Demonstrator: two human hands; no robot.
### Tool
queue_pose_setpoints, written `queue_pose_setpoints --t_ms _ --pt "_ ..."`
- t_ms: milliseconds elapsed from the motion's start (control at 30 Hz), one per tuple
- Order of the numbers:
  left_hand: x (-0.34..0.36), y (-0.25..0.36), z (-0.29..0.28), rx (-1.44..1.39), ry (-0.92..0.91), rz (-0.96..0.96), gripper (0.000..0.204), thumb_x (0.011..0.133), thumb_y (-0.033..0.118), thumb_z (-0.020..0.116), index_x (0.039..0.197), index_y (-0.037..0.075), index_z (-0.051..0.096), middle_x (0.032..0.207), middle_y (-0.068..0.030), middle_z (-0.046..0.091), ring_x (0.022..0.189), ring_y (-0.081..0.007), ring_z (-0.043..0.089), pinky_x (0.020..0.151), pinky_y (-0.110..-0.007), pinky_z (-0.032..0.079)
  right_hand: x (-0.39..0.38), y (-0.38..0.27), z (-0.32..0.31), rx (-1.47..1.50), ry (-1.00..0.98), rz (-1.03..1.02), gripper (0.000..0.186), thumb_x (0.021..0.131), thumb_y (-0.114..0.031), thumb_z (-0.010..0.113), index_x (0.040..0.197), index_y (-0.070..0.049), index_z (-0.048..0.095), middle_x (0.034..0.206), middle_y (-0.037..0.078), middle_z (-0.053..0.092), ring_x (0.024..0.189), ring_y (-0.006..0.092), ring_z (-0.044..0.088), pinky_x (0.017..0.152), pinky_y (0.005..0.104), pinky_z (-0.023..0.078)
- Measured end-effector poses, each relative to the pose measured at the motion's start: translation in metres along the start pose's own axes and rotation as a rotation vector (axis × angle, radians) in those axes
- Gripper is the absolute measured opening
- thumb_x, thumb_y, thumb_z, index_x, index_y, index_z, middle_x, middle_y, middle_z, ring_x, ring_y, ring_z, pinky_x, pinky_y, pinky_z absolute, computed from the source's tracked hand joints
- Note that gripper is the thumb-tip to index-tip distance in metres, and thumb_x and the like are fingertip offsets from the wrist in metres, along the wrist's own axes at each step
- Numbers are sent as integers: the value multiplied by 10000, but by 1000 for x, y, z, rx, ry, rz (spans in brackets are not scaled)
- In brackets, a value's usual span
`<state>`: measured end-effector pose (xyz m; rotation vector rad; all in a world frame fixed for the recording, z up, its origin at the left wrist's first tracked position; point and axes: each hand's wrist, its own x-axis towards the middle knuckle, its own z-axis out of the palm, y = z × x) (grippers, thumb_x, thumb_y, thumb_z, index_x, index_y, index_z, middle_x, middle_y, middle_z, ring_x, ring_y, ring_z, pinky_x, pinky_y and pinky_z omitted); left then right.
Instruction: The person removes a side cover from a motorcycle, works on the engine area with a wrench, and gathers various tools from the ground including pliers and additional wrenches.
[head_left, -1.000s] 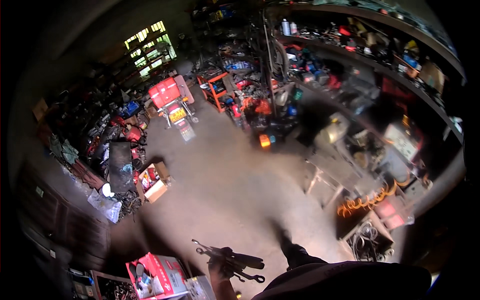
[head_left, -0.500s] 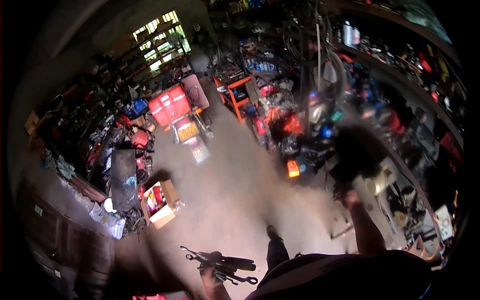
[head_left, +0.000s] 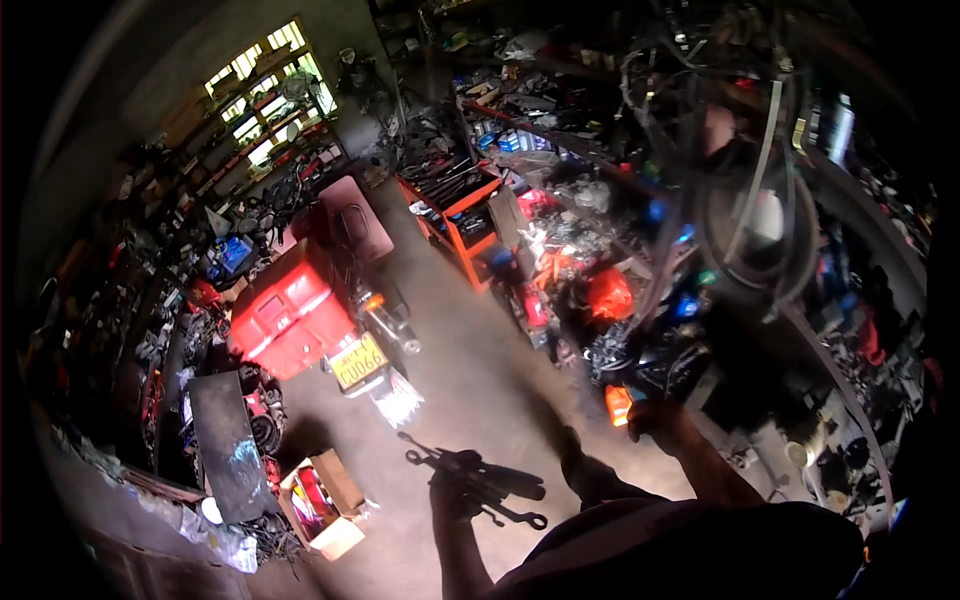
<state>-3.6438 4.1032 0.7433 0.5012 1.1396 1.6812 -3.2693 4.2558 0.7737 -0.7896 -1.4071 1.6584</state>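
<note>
My left hand point(head_left: 456, 498), low in the middle of the view, is wrapped round a bunch of dark wrenches point(head_left: 508, 482). Their ring and open ends stick out to both sides of the fist. A thicker dark piece lies among them, too dim to name. My right hand point(head_left: 662, 422) hovers out ahead on the right, its fingers dark and blurred. In the view it is closest to a bright orange object point(head_left: 618, 405) beside the clutter. Whether it touches or holds anything does not show.
A motorcycle with a red top box point(head_left: 290, 312) stands ahead on the left. Beyond it is an orange-red tool cart point(head_left: 468, 225). An open cardboard box point(head_left: 340, 484) sits on the floor at left. Crowded shelves line both sides; a hanging tyre point(head_left: 800, 240) is at right.
The view has shifted forward, bringing the motorcycle and cart closer. My left hand has come up and right with the wrenches. My right hand has moved left, toward the orange object.
</note>
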Motion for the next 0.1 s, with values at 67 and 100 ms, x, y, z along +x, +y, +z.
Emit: queue_pose_setpoints --t_ms 67,100 --pt "77 20 13 -165 -73 -240 163 944 159 624 1014 17 665 859 -113 672 788 -190 690 555 -345 581 79 59 -26 103 87 -4 161 1005 -145 539 1064 -12 611 842 79 640 664 193 590 627 312 487" --pt "119 12 -6 -26 -28 -200 220 936 244 657 1032 48 676 942 -126 679 793 -219 693 611 -350 578 135 63 -25 113 64 -16 161 1005 -145 539 1064 -12 611 842 79 640 664 193 590 627 312 487"
